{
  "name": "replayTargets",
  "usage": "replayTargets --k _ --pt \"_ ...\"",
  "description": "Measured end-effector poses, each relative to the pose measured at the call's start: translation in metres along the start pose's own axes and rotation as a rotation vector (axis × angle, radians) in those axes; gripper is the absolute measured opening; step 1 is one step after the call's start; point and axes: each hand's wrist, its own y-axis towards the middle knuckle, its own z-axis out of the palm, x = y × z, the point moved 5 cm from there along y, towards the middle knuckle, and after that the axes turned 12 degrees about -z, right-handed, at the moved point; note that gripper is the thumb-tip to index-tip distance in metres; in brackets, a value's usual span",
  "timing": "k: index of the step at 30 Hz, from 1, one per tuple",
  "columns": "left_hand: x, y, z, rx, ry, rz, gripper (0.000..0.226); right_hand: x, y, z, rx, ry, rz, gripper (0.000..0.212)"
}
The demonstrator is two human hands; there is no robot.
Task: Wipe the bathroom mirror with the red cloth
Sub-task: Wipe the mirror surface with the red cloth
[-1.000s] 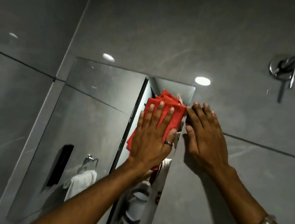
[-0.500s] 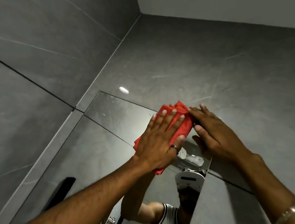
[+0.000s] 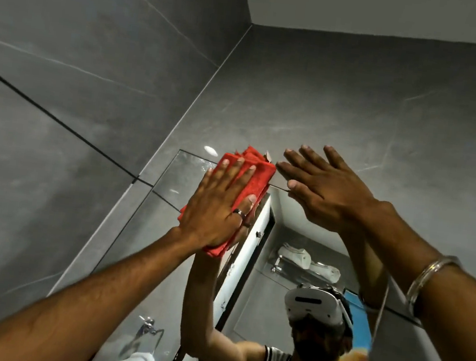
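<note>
The mirror point(image 3: 154, 218) is set in a grey tiled wall and reflects me and the room behind. My left hand point(image 3: 218, 205) lies flat with fingers spread on a folded red cloth point(image 3: 257, 172), pressing it against the mirror's top edge. My right hand point(image 3: 324, 186) is flat and empty just to the right of the cloth, fingers apart, against the mirror's top right corner and the wall above. A ring is on my left hand and a metal bangle on my right wrist.
Grey tiled walls meet in a corner point(image 3: 213, 78) up and left of the mirror, under a pale ceiling point(image 3: 401, 11). The mirror reflects a white door frame point(image 3: 246, 259), a shelf with white towels point(image 3: 308, 261) and a towel ring point(image 3: 148, 324).
The view has tilted upward, bringing in the ceiling. The cloth under my left hand stays at the mirror's top edge; my right hand has opened flatter beside it.
</note>
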Motion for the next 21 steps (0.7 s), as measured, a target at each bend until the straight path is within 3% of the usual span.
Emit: replayTargets --k 21 --pt "0.121 0.038 -0.012 -0.042 -0.077 -0.118 0.063 0.044 0.119 0.020 -0.003 -0.092 0.039 0.066"
